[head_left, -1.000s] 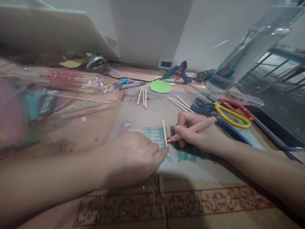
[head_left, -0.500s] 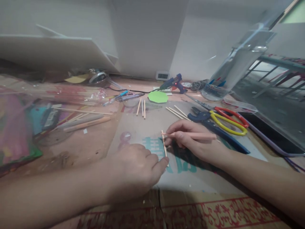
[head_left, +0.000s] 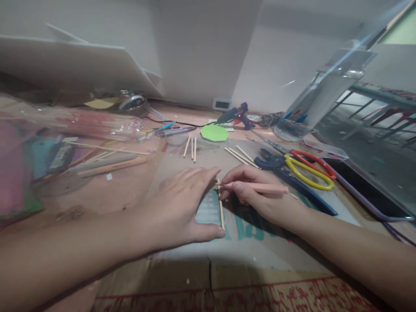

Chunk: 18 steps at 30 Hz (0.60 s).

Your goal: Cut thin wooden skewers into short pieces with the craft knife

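A short wooden stick [head_left: 221, 212] lies near upright in my view on a grey board [head_left: 240, 255] with teal lettering. My right hand [head_left: 256, 186] grips a peach-coloured pen [head_left: 266, 188], its tip at the stick's upper end. My left hand [head_left: 185, 199] spans the stick from the left, thumb and fingers spread apart. The thumb tip is at the stick's lower end; the fingertips are near its upper end, close to the right hand. Farther back lie several short sticks in two groups, a left group [head_left: 194, 149] and a right group [head_left: 238, 157].
Blue cutters [head_left: 305, 195], scissors with red and yellow handles [head_left: 308, 177] and a phone [head_left: 367, 186] lie at right. A clear water container [head_left: 321, 95], glue gun [head_left: 235, 115] and green paper octagon [head_left: 214, 133] stand or lie behind. Bagged sticks [head_left: 81, 123] are at left.
My left hand has opened from a curled shape, its fingers stretching up toward the stick's upper end while its thumb stays low. The right hand keeps the pen at the stick. The view has shifted slightly.
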Motion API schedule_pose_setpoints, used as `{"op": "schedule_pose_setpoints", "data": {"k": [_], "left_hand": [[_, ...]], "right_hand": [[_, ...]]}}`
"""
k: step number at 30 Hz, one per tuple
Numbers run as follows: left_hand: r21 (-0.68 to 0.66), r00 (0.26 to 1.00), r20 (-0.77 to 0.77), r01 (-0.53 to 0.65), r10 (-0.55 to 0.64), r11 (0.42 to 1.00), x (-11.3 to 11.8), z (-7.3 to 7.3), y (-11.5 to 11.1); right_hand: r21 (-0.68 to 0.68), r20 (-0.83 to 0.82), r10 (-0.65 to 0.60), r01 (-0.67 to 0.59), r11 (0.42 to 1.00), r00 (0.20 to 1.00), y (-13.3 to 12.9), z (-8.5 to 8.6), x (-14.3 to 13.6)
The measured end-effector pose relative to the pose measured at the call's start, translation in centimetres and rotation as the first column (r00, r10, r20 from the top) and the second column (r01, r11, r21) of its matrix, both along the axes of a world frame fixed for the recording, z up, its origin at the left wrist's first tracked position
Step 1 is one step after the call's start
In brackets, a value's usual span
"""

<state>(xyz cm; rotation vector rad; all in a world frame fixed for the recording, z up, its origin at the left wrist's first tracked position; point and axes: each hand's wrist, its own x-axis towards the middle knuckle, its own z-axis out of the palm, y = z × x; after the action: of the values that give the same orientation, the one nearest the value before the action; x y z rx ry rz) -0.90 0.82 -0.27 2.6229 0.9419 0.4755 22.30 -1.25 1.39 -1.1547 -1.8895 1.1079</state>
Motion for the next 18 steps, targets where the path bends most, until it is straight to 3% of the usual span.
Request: {"op": "schedule_pose_setpoints", "data": {"k": [7,11,14,18], "left_hand": [[-0.052,1.0,-0.004,-0.023,0.023,0.998,0.5,0.2,-0.8],[-0.055,0.999,-0.013,-0.031,0.03,0.998,0.4,0.1,-0.8],[-0.048,1.0,-0.022,-0.017,0.016,0.999,0.4,0.1,-0.8],[-0.037,0.999,-0.046,-0.011,0.009,0.999,0.5,0.4,-0.7]], "right_hand": [[-0.025,-0.058,0.003,-0.005,1.0,0.998,-0.1,0.0,-0.2],[-0.037,-0.097,-0.136,0.133,0.99,0.986,-0.8,0.5,-0.2],[-0.047,-0.027,-0.188,0.187,0.981,0.982,-1.3,0.8,-0.4],[-0.048,0.068,-0.118,0.121,0.991,0.991,-1.2,0.9,-0.7]]}}
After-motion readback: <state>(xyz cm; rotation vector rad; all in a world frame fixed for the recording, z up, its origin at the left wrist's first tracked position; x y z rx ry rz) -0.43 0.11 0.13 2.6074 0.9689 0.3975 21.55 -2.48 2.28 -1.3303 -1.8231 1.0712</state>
